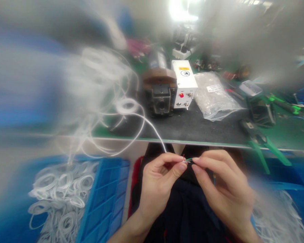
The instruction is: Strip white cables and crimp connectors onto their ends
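Below the near edge of the counter (192,130), the left hand (158,182) is pinching the white cable (155,134) near its end. The right hand (225,189) is pinching its coloured strands (186,159), and both grips are clamping sensibly close together.

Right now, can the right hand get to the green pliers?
Probably yes. The pliers lie at the bench edge, just up and right of the right hand, with nothing between them. But it pinches the wires, so it would have to let go first.
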Demonstrator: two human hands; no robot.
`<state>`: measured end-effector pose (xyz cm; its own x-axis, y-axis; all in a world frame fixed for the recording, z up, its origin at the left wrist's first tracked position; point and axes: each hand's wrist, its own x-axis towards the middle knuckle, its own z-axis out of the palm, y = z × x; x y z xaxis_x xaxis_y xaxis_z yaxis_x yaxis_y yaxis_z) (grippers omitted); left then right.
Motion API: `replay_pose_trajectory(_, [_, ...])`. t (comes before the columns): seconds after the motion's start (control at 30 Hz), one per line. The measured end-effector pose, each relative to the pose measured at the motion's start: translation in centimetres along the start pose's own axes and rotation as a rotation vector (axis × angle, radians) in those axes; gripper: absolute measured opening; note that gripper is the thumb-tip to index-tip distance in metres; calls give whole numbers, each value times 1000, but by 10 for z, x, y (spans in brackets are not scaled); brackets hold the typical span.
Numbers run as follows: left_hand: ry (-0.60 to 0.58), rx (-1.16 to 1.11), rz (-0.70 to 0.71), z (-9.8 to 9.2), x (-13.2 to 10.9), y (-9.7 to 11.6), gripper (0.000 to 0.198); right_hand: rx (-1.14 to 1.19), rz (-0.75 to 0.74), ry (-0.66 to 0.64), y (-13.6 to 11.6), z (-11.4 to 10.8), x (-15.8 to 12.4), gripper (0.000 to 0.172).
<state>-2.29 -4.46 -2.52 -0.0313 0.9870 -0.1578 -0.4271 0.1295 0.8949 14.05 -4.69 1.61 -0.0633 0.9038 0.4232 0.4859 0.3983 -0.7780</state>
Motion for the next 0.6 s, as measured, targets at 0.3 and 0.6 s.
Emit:
replay_pose_trajectory(0.3, [2, -24, 2, 0, -1, 0, 8, -16, -22, -6, -5, 1, 0, 32])
replay_pose_trajectory(0.6, [-116, -169, -122, -3, -2, 3, 7, 130, 236, -115, -3, 5, 7, 13])
